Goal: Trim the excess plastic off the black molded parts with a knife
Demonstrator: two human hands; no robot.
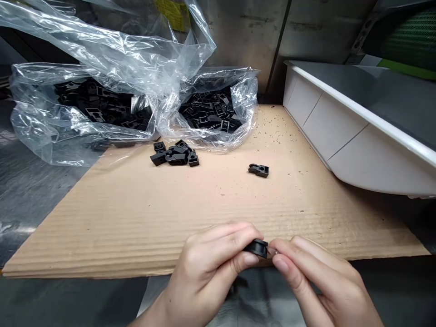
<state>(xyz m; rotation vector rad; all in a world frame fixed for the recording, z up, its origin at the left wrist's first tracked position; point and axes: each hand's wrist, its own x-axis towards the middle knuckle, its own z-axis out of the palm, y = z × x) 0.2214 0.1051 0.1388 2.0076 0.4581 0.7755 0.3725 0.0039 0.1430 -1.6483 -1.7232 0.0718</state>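
The fingers of the left hand are curled together, clamped on a black plastic clip; the right hand pinches at the clip's other end, beside a small shiny piece too small to make out; the clip is held over the near edge of a corrugated cardboard sheet, which lies on a grey metal surface; a small heap of loose black clips sits mid-sheet, a single black clip well to its right; behind them, a clear plastic bag holds many more black clips; dark specks scatter the cardboard near a white plastic tray.
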